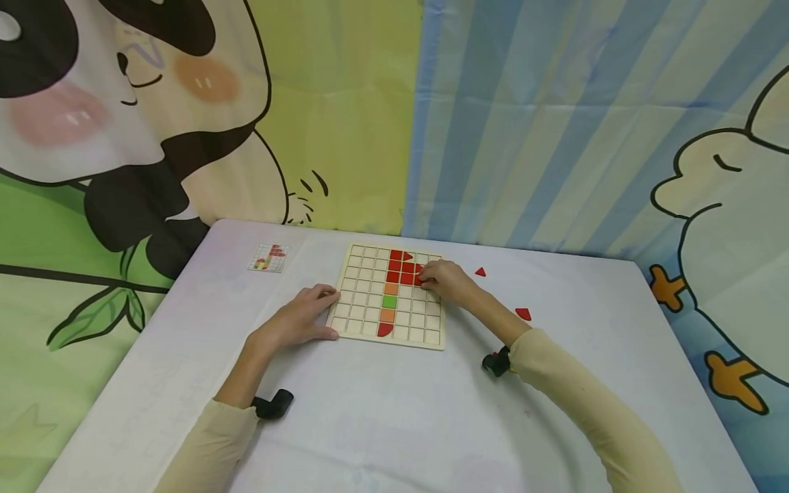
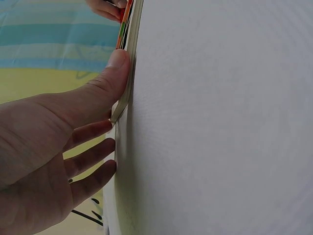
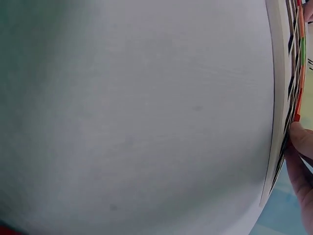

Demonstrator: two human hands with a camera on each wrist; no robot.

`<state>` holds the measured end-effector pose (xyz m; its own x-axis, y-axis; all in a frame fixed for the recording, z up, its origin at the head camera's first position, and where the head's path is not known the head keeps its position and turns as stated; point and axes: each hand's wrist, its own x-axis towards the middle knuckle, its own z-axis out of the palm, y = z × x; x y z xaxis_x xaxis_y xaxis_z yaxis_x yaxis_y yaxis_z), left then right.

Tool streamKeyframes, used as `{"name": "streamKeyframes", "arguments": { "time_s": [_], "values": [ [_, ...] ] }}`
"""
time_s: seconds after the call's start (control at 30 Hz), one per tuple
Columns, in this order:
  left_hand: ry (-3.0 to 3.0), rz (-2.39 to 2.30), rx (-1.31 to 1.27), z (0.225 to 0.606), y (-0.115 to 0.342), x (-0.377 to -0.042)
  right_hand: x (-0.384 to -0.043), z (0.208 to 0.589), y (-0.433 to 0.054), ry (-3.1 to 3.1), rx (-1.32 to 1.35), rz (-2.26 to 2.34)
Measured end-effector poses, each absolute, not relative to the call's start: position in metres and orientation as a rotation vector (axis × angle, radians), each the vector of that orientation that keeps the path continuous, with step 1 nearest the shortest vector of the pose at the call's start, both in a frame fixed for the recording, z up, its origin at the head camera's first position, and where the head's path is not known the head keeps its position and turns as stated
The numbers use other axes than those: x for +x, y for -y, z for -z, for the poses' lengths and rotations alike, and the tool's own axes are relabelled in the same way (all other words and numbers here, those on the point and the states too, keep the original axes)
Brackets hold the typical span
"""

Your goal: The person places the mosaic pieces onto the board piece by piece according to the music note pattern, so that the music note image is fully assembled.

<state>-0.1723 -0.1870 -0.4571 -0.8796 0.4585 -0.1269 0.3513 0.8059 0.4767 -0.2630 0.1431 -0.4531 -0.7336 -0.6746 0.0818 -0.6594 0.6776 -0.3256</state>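
Note:
A square wooden grid board (image 1: pixel 360 301) lies on the table, with a column of red, orange and green tiles in it. Red square tiles (image 1: pixel 407 274) fill cells near its upper middle, with a red triangle (image 1: pixel 407 256) above them. My left hand (image 1: pixel 298 315) rests against the board's left side; in the left wrist view its thumb (image 2: pixel 116 61) touches the edge and the other fingers are loosely extended. Over the board's right part, my right hand (image 1: pixel 448 281) pinches a small red tile (image 1: pixel 420 269), mostly hidden by the fingertips.
A small pattern card (image 1: pixel 269 258) lies at the table's back left. A red triangle (image 1: pixel 480 272) and a red trapezoid-like tile (image 1: pixel 522 313) lie right of the board. Beside the right forearm is something yellow, mostly hidden. A printed curtain hangs behind the white table (image 1: pixel 382 418).

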Motion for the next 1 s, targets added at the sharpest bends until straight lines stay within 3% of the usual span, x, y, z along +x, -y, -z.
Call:
{"name": "streamKeyframes", "arguments": {
  "time_s": [0.33, 0.53, 1.0],
  "values": [
    [-2.764, -0.664, 0.637, 0.456, 0.186, -0.171, -0.254, 0.450, -0.142, -2.842, -1.191, 0.537],
    [-2.750, -0.650, 0.597, 0.459, 0.189, -0.169, -0.249, 0.445, -0.150, -2.856, -1.056, 0.562],
    [-2.762, -0.659, 0.627, 0.457, 0.187, -0.171, -0.282, 0.443, -0.240, -2.944, -0.702, 0.503]
  ]
}}
